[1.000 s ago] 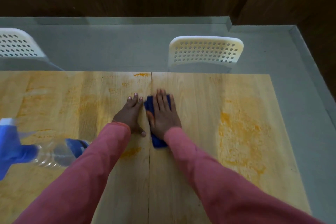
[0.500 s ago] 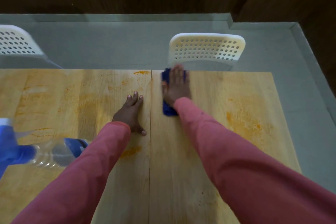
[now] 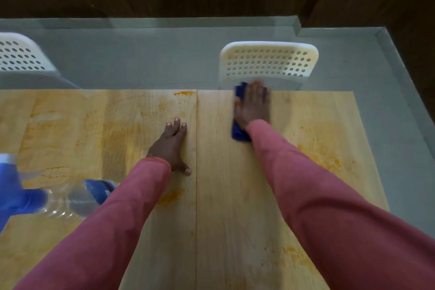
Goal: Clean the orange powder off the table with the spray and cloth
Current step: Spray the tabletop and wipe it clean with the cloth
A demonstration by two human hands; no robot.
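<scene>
Pressing blue cloth (image 3: 239,133) flat under my right hand (image 3: 253,105) at the counter (image 3: 235,195) far edge, fingers straight. Left hand (image 3: 171,146) is bracing, spread flat. Cloth is looking soft, limp; palm pressure suits it better than pinching.

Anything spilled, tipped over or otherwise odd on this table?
Yes. Orange powder smears the table on both halves, heaviest right of the cloth under the right hand. The spray bottle lies on its side at the left. The left hand rests flat.
</scene>
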